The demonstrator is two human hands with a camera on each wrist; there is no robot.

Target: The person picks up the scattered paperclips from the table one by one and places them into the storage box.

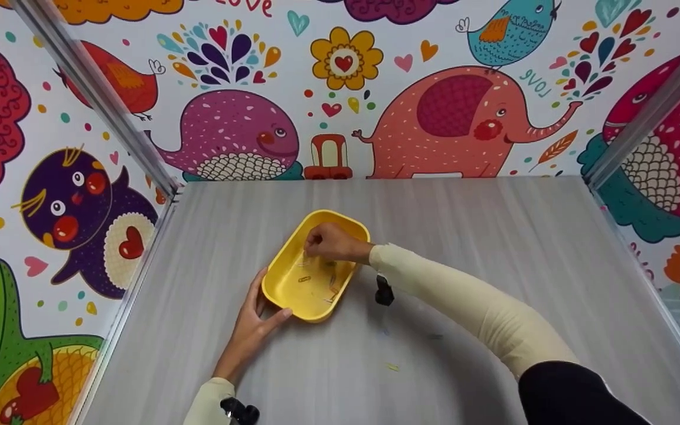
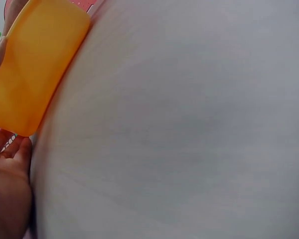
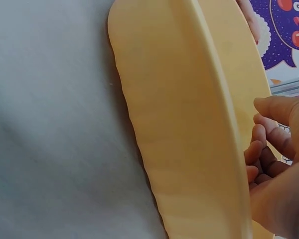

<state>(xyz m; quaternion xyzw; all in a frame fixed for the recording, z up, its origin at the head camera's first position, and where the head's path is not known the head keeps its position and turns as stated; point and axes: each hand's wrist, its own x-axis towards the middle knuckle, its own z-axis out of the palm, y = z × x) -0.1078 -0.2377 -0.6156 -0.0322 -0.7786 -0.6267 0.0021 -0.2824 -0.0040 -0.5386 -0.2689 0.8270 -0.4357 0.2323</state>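
Note:
A yellow rectangular plastic box (image 1: 281,289) stands at a slant on the table, with several small paper clips (image 1: 304,278) on its floor. My left hand (image 1: 251,327) holds the box's near left corner from outside, thumb along the near end and fingers along the left side. In the left wrist view that hand (image 2: 10,184) lies beside the orange-looking box wall (image 2: 40,59). My right hand (image 1: 334,243) is inside the box near its far end, fingers curled and thumb close to the forefinger. A pale clip shows just below the fingertips; whether they pinch it is unclear.
A yellow-green clip (image 1: 392,367) lies on the grey table (image 1: 464,248) in front of the box. A small dark piece (image 1: 434,336) lies farther right. Cartoon-printed walls (image 1: 340,118) and metal posts (image 1: 98,100) bound the table at the back and sides.

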